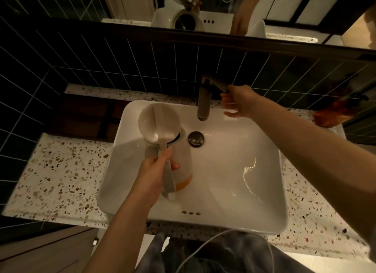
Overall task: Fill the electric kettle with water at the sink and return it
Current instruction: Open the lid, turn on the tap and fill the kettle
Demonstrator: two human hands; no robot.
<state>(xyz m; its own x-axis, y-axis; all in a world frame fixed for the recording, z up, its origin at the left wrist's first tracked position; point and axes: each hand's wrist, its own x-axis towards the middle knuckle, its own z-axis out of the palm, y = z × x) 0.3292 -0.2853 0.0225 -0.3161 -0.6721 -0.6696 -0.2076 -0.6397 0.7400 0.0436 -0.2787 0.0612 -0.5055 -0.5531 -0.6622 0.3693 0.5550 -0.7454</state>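
A white electric kettle (183,156) with an orange band near its base hangs over the left half of the white sink (234,171). Its round lid (158,121) stands flipped up. My left hand (154,171) is wrapped around the kettle's handle. The dark faucet (204,101) rises behind the basin, its spout ending to the right of the kettle's mouth. My right hand (238,100) rests on the faucet's lever (220,84), fingers curled on it. No water stream is visible. The inside of the kettle is hidden by the lid.
A round drain plug (196,138) sits in the basin. Speckled terrazzo counter (61,181) surrounds the sink. Dark tiled wall and a mirror (203,8) stand behind. An orange-red object (333,114) lies at the right. A white cable (205,246) hangs near my body.
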